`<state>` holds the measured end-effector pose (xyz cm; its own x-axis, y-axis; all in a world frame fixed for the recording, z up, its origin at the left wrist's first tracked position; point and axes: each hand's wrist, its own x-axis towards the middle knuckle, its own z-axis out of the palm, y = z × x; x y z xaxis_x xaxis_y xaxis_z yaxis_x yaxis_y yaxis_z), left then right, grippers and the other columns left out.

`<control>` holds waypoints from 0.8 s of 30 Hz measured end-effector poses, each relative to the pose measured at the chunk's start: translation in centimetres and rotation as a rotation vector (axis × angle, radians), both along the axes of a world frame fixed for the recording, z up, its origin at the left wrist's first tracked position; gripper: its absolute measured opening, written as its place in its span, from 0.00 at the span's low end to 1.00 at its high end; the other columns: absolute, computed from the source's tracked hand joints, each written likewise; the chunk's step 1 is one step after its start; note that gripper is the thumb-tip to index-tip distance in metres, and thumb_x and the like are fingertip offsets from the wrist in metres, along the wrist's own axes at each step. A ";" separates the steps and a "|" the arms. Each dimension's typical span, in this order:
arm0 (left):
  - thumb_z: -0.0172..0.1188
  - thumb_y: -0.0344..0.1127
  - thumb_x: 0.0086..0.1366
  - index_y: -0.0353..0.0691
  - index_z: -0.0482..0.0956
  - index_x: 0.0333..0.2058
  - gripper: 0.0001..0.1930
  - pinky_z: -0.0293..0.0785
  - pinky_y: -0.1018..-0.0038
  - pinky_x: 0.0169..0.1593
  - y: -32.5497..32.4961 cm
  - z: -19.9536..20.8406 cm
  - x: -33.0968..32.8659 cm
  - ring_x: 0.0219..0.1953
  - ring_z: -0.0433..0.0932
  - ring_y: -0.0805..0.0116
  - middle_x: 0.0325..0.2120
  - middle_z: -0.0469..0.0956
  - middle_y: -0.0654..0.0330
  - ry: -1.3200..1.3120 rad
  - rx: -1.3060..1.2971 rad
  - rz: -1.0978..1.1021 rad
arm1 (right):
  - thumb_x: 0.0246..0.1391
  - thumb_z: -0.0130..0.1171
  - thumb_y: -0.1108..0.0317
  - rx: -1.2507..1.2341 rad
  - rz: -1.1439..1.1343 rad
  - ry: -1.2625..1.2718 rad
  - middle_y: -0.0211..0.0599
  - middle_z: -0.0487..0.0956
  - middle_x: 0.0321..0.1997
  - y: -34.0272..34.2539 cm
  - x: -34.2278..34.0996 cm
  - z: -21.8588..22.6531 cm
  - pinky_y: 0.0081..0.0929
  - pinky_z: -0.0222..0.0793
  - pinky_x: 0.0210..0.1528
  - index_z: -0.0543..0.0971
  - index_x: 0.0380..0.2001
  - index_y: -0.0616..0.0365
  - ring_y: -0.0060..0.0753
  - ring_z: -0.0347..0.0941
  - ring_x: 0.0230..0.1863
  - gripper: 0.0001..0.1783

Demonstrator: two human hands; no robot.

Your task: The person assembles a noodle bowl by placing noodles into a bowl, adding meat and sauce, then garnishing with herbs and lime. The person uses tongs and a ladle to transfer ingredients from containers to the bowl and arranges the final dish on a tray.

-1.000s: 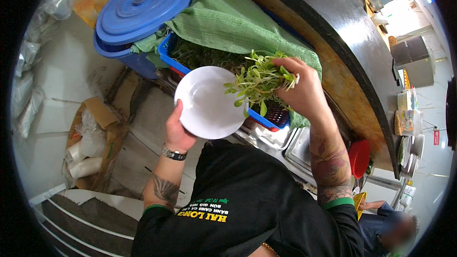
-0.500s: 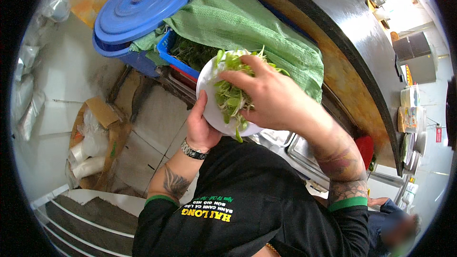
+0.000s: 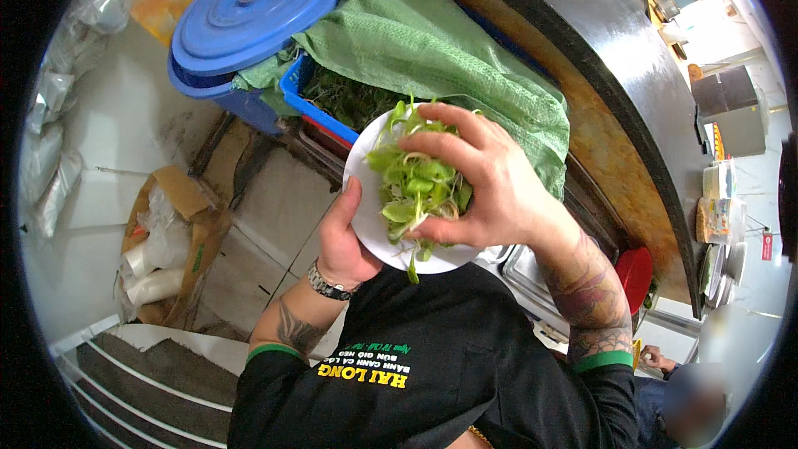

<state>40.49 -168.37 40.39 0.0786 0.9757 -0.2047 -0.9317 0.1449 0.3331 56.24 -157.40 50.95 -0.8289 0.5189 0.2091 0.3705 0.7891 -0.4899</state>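
Observation:
My left hand (image 3: pixel 345 241) grips a round white plate (image 3: pixel 359 214) at its left rim, thumb on top and the other fingers hidden beneath. A loose heap of leafy green sprouts (image 3: pixel 413 183) with pale stems covers much of the plate, and one sprout hangs over the near rim. My right hand (image 3: pixel 490 179) curves around the heap from the right, thumb on the near side and fingers on the far side, holding sprouts. Just beyond the plate, a blue plastic crate (image 3: pixel 293 87) holds more dark greens (image 3: pixel 345 100), partly covered by a green woven sack (image 3: pixel 440 41).
A blue lidded tub (image 3: pixel 249 12) stands at the far left. A dark counter (image 3: pixel 615 41) curves along the right. On the left floor sits an open cardboard box (image 3: pixel 187 191) with plastic rolls. Metal trays (image 3: pixel 528 270) lie beside my right forearm; another person's hand (image 3: pixel 657 359) shows lower right.
The plate has come slightly nearer to my body. My right hand has shifted a little right and nearer, still around the sprouts, and more of the heap shows.

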 end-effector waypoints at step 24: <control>0.40 0.51 0.72 0.35 0.60 0.62 0.29 0.63 0.54 0.63 1.2 1.8 11.5 0.59 0.69 0.50 0.59 0.68 0.48 -0.080 -0.085 -0.725 | 0.45 0.60 0.33 0.251 -0.967 0.381 0.50 0.70 0.58 -17.7 23.2 -1.8 0.43 0.60 0.60 0.72 0.55 0.60 0.47 0.67 0.58 0.45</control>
